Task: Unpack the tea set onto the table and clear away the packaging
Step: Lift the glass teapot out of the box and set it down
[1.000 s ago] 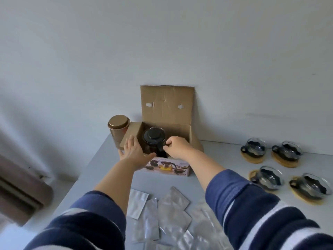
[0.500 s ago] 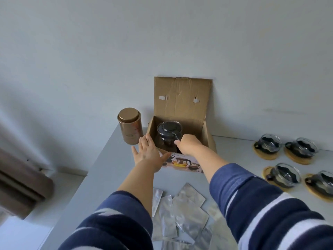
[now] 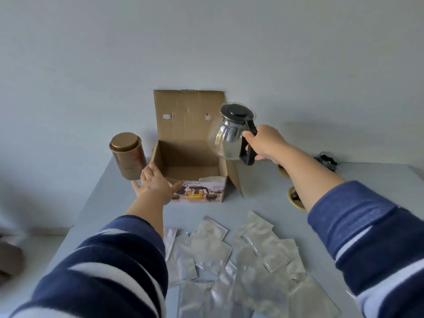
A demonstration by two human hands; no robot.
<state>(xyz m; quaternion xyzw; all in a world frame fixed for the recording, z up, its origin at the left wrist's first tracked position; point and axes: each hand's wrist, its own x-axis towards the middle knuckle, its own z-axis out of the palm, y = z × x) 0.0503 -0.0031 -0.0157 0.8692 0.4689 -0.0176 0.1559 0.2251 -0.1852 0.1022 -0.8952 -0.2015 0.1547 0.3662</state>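
Note:
My right hand (image 3: 266,143) grips the black handle of a glass teapot (image 3: 227,136) with a black lid, held in the air above the right side of the open cardboard box (image 3: 190,161). The box stands at the back of the grey table (image 3: 263,193), its lid flap up against the wall, and nothing shows inside it. My left hand (image 3: 156,184) presses flat on the box's front left corner, fingers spread. A glass cup (image 3: 328,159) on a wooden coaster peeks out behind my right forearm; the other cups are hidden by the arm.
A gold tea tin (image 3: 128,155) stands just left of the box. Several silver foil sachets (image 3: 229,255) lie scattered on the near part of the table. A second coaster edge (image 3: 296,198) shows under my right arm. The table's left edge drops to the floor.
My right hand has lifted the teapot out of the box and up to the right. My left hand has stayed pressed on the box's front corner.

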